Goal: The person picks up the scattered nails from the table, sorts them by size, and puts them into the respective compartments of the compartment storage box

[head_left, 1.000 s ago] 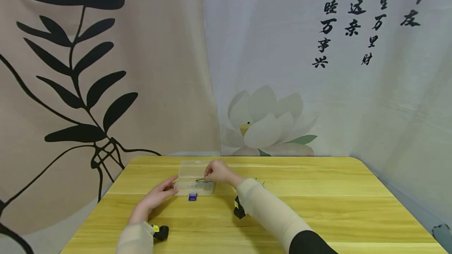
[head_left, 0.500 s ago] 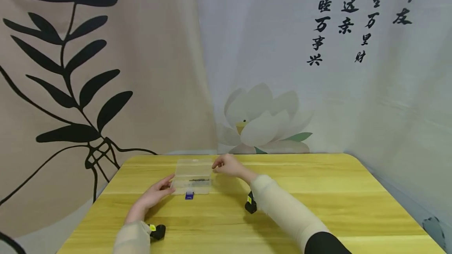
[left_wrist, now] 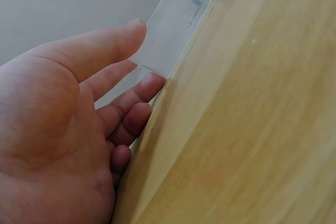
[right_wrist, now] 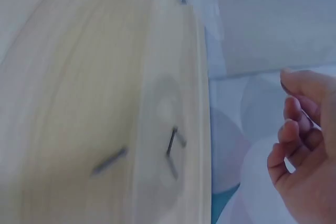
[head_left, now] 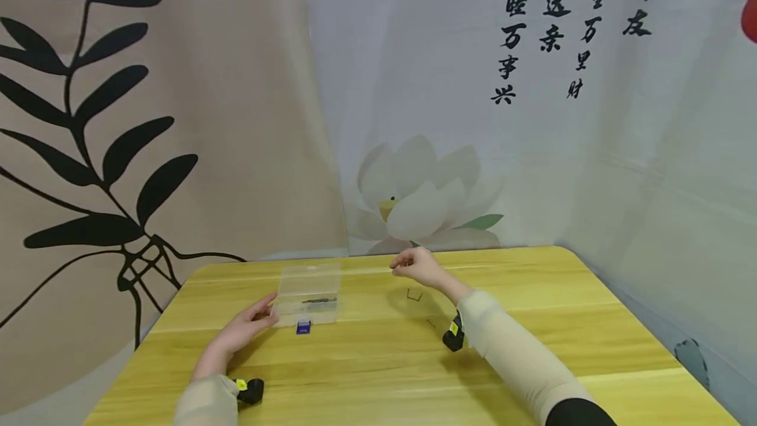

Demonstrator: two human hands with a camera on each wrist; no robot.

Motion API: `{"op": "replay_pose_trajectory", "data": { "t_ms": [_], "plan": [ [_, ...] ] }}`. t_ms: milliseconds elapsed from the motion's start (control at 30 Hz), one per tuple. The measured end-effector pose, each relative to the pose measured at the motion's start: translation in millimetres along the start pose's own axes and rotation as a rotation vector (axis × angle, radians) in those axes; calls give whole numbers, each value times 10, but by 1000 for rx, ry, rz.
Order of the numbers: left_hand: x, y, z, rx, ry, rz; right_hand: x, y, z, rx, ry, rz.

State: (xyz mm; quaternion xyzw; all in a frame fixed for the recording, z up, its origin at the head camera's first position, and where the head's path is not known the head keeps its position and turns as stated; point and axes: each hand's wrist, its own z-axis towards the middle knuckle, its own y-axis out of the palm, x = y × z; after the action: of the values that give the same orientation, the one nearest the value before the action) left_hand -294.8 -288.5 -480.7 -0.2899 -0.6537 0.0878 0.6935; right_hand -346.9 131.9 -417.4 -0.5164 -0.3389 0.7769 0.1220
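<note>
A clear plastic box [head_left: 290, 313] with its lid [head_left: 310, 279] raised stands on the table, a blue latch [head_left: 303, 327] at its front. Several thin dark pieces [head_left: 319, 300] lie in its back part. My left hand [head_left: 239, 331] holds the box's left end, thumb at the front corner and fingers along the side and low edge. In the air right of the box, my right hand [head_left: 421, 268] has loosely curled fingers with nothing between them. Below it on the table lie a dark bent rod [head_left: 414, 296] with two angled ends and a short dark piece [head_left: 431, 323].
The wooden table [head_left: 355, 373] reaches back to a printed curtain [head_left: 248, 117] just behind its far edge. Black wrist cameras [head_left: 453, 334] sit at both sleeves.
My right hand has let go of a thin dark piece over the box and moved right, above the loose pieces. The left hand stays at the box. The head view has turned right.
</note>
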Motion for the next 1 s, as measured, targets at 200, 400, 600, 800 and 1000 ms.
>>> {"op": "replay_pose_trajectory", "data": {
  "t_ms": [200,400,600,800,1000],
  "plan": [
    [-17,3,6,7,-31,2,193,-139,-163,24,36,32],
    [-27,3,16,0,-21,8,338,-246,-343,19,58,52],
    [-35,-14,14,-4,-23,11,487,-308,-545,-135,94,116],
    [-24,-20,1,-9,-26,1,566,-300,-662,-178,117,130],
    [-8,-15,14,-14,-42,-19,568,-285,-767,-158,127,154]
  ]
}}
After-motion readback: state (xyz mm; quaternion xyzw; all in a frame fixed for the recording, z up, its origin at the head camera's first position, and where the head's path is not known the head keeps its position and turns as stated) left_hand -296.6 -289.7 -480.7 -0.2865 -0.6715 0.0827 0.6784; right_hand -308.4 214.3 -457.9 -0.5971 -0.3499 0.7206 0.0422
